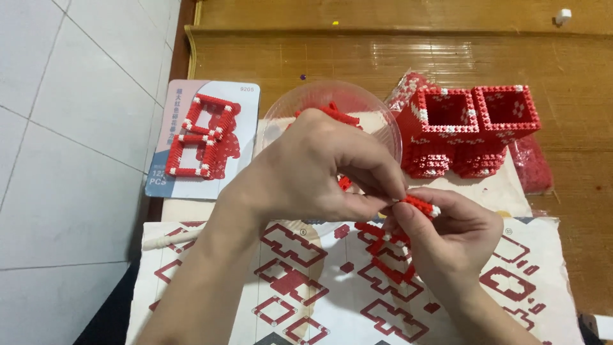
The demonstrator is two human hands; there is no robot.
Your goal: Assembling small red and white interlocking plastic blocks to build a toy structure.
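Observation:
My left hand [316,169] and my right hand [450,233] meet above a printed instruction sheet [300,281]. Both pinch a small strip of red bricks with white ends [421,206], held between the fingertips. Behind my left hand stands a clear plastic bowl [377,112] with loose red bricks in it. A built red block structure with two open square towers [472,128] stands at the right on the wooden table [383,57].
A card [211,137] at the left carries two red frames with white corners [198,137]. Clear bags of red bricks [533,166] lie beside the towers. A small white piece [562,16] sits at the back right. White floor tiles [70,128] lie left of the table.

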